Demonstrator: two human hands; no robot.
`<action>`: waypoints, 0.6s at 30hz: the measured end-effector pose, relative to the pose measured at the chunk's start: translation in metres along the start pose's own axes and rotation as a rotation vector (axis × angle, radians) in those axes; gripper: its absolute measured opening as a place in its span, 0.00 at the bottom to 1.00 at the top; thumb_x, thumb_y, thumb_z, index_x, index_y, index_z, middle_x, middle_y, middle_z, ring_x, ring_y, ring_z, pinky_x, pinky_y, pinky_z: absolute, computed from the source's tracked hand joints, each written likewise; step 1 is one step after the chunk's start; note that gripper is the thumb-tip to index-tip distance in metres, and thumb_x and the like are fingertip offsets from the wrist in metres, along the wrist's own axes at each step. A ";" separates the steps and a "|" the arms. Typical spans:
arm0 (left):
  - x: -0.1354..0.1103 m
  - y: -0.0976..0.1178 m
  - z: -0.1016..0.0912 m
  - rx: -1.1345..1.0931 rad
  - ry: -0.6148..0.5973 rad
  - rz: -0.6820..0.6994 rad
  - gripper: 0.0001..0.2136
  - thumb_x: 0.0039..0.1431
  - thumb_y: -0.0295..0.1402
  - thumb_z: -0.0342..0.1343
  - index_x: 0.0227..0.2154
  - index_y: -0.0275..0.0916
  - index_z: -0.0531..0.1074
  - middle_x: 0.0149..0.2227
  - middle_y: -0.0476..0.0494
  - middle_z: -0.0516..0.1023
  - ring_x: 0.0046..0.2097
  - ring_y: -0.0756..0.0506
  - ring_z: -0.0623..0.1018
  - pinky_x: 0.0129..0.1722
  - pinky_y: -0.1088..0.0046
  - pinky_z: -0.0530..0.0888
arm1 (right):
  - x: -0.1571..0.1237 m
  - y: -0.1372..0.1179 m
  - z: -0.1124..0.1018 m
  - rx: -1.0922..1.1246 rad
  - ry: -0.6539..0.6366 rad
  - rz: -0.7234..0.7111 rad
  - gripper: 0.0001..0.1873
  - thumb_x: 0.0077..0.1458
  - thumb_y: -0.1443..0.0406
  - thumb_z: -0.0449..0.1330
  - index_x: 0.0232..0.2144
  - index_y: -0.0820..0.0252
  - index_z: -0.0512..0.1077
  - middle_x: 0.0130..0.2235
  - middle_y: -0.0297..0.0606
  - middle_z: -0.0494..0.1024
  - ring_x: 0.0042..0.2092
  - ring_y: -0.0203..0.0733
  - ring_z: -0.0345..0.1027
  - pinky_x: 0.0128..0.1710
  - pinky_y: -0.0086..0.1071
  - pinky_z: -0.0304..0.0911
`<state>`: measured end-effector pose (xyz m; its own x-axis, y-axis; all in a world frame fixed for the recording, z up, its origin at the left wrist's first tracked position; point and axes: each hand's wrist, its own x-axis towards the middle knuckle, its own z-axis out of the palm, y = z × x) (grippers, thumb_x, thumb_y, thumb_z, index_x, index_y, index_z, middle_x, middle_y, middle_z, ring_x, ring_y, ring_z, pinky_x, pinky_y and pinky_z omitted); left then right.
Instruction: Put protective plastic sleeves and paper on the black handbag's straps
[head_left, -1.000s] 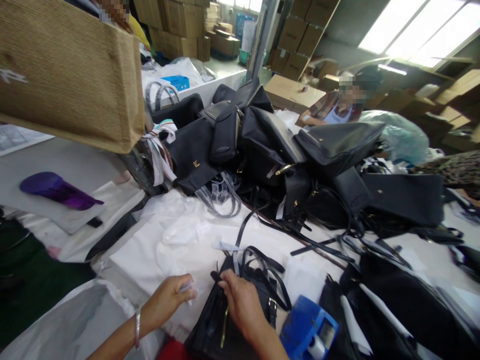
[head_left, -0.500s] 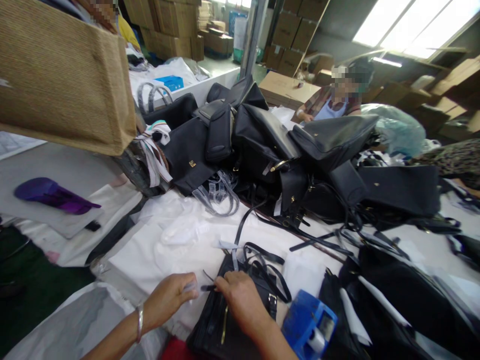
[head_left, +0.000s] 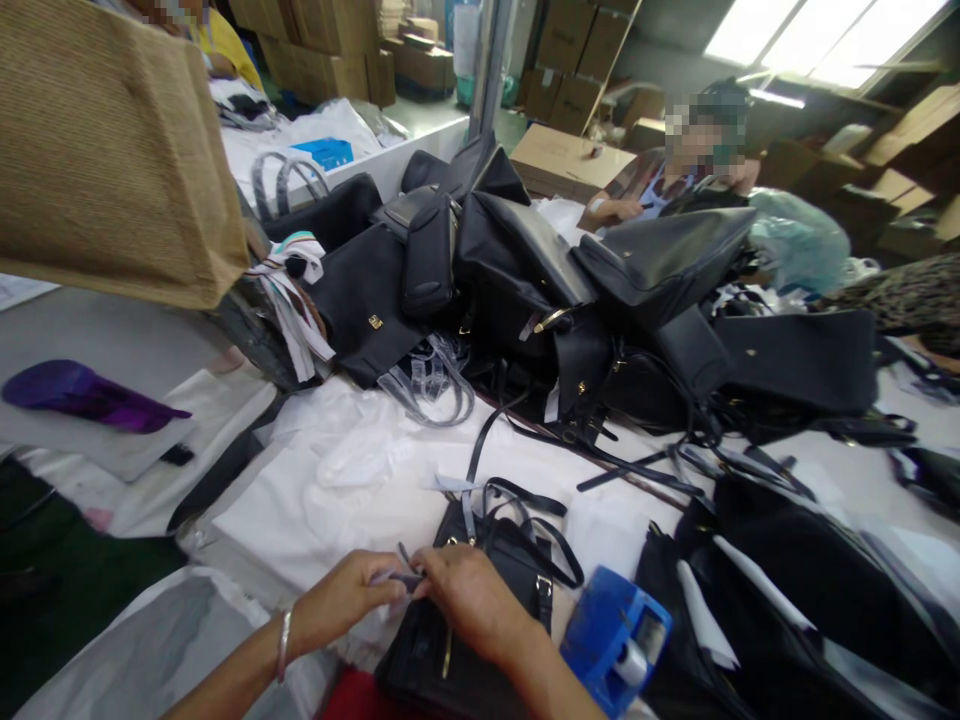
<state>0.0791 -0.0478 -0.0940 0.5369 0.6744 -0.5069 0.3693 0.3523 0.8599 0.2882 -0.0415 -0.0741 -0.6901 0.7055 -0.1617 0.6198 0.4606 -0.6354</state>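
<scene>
Up close in the head view, the black bag (head_left: 412,662) lies on the surface (head_left: 296,515), partly under the right hand (head_left: 472,600). Above the bag's left edge, that hand's fingers grip a dark strap (head_left: 410,581); those of the left hand (head_left: 343,600) pinch a pale strip (head_left: 384,576). Right of the bag sits a blue dispenser (head_left: 609,632).

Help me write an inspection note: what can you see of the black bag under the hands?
The black bag looks like smooth leather or imitation leather. It lies on white material, with a gold-coloured zip line on its face, a metal buckle near one edge and thin black straps looped at its far end. The right hand hides part of it; its contents don't show.
</scene>
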 end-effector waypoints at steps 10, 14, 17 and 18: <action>0.010 -0.008 -0.005 0.049 0.045 -0.041 0.08 0.55 0.35 0.53 0.26 0.37 0.74 0.27 0.50 0.77 0.33 0.46 0.74 0.36 0.74 0.66 | -0.016 0.016 0.000 0.035 0.050 0.150 0.09 0.62 0.63 0.53 0.44 0.57 0.68 0.37 0.38 0.76 0.43 0.43 0.69 0.43 0.32 0.57; 0.010 -0.007 -0.004 0.407 0.051 -0.029 0.12 0.58 0.38 0.51 0.24 0.39 0.73 0.25 0.51 0.75 0.30 0.46 0.74 0.31 0.74 0.62 | -0.015 0.016 0.004 -0.011 0.029 0.124 0.07 0.60 0.68 0.53 0.38 0.59 0.71 0.35 0.37 0.77 0.40 0.42 0.69 0.42 0.32 0.55; 0.008 -0.003 -0.003 0.748 0.015 -0.028 0.16 0.60 0.41 0.50 0.22 0.41 0.74 0.24 0.47 0.77 0.29 0.43 0.75 0.28 0.72 0.59 | -0.011 0.011 0.009 -0.045 0.029 0.107 0.06 0.59 0.68 0.53 0.37 0.59 0.71 0.35 0.37 0.77 0.39 0.42 0.68 0.41 0.33 0.55; 0.008 -0.001 -0.003 0.829 -0.001 -0.031 0.17 0.61 0.41 0.49 0.22 0.41 0.75 0.24 0.46 0.77 0.29 0.42 0.76 0.28 0.71 0.58 | -0.010 0.009 0.010 -0.053 0.030 0.105 0.06 0.59 0.68 0.53 0.36 0.59 0.71 0.35 0.37 0.77 0.38 0.42 0.68 0.41 0.33 0.55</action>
<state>0.0802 -0.0412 -0.0989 0.5179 0.6713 -0.5303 0.8232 -0.2223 0.5225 0.2969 -0.0498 -0.0861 -0.6094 0.7668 -0.2015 0.7073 0.4109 -0.5752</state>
